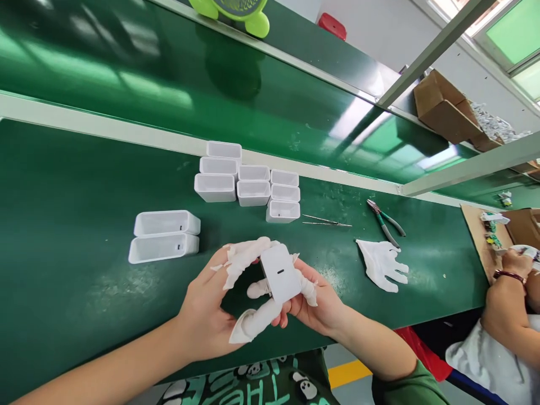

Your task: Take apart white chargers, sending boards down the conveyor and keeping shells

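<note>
Between my two hands is a white plastic case [280,275], its end face with a small dark slot turned up toward me. White finger covers wrap several fingers of my left hand [215,304], whose thumb and fingertips press on the case's left side and edges. From the right, my right hand [316,301] grips the same case, its thumb also in a white cover. Left of my hands lie two open white cases [162,247], each showing a small dark slot inside. Beyond them, several more white open cases [215,187] stand in rows.
Metal tweezers [327,221], green-handled pliers [385,222] and a white glove [382,264] lie on the green table [76,298]. A light rail borders the far side. At right, another person's arm [508,287] works by a cardboard sheet. A cardboard box [445,107] sits on the shelf.
</note>
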`<state>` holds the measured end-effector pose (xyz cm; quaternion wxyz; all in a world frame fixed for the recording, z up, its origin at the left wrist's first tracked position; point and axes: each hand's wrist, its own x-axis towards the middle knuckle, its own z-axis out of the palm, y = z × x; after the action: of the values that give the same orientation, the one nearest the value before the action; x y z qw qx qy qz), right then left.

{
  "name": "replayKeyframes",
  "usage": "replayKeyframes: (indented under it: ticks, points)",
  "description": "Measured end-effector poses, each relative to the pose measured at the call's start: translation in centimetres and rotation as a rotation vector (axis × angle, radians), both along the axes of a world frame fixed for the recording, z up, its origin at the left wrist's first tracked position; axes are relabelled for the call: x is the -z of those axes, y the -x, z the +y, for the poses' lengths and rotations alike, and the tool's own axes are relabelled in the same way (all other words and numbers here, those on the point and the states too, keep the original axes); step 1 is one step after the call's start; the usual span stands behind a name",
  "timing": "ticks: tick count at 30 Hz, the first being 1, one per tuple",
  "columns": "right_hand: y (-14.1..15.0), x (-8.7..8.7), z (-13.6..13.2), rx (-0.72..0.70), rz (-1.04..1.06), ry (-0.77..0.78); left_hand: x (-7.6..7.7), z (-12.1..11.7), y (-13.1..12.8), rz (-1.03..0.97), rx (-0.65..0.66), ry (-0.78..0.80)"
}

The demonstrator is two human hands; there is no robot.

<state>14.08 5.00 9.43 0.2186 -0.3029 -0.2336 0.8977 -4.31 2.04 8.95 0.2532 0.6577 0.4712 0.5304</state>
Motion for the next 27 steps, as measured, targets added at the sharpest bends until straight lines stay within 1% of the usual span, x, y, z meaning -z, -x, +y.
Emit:
replayKeyframes:
  ticks: [2, 4, 6, 8, 10, 11, 13, 14, 15, 17, 19, 21, 22, 24, 25, 27]
  points:
    - [0.1, 0.1, 0.1, 0.023, -0.013, -0.023, 0.0, 0.0, 0.0, 0.000, 0.007, -0.008]
    - [0.2, 0.1, 0.1, 0.075, -0.070, -0.069, 0.1, 0.1, 0.0, 0.011, 0.022, -0.023]
    - [0.0, 0.0, 0.2, 0.151, -0.158, -0.177, 0.3, 0.0, 0.0, 0.043, 0.044, -0.020]
    - [-0.7, -0.1, 0.7, 0.252, -0.283, -0.386, 0.6, 0.0, -0.1, 0.063, 0.053, 0.011]
    - [-1.8, -0.4, 2.3, 0.396, -0.472, -0.680, 0.8, 0.0, -0.2, 0.063, 0.051, 0.058]
    - [-2.5, -0.6, 3.6, 0.465, -0.596, -0.837, 0.9, 0.0, -0.3, 0.055, 0.049, 0.073]
    - [-3.8, -0.9, 7.2, 0.562, -0.891, -1.122, 0.8, 0.1, -0.3, 0.035, 0.047, 0.103]
    - [-4.4, -1.0, 9.4, 0.545, -1.063, -1.238, 0.7, 0.0, -0.3, 0.027, 0.049, 0.112]
    - [-4.8, -1.0, 11.8, 0.523, -1.242, -1.320, 0.5, 0.0, -0.3, 0.025, 0.053, 0.111]
    - [-5.3, -0.7, 16.5, 0.527, -1.333, -1.331, 0.3, -0.3, -0.3, 0.042, 0.071, 0.069]
    - [-5.2, -0.3, 20.6, 0.529, -1.388, -1.321, 0.3, -0.6, -0.3, 0.066, 0.090, -0.013]
    - [-4.9, 0.0, 23.3, 0.534, -1.426, -1.297, 0.7, -0.8, -0.4, 0.081, 0.101, -0.048]
    - [-4.7, 0.0, 24.1, 0.535, -1.433, -1.288, 0.9, -0.9, -0.5, 0.081, 0.100, -0.038]
    - [-4.2, -0.1, 24.3, 0.533, -1.425, -1.292, 1.5, -0.8, -0.5, 0.073, 0.097, 0.017]
    - [-4.1, -0.3, 23.7, 0.530, -1.411, -1.311, 1.7, -0.8, -0.5, 0.065, 0.100, 0.073]
    - [-3.8, -0.8, 21.1, 0.517, -1.367, -1.372, 2.2, -0.5, -0.5, 0.012, 0.119, 0.247]
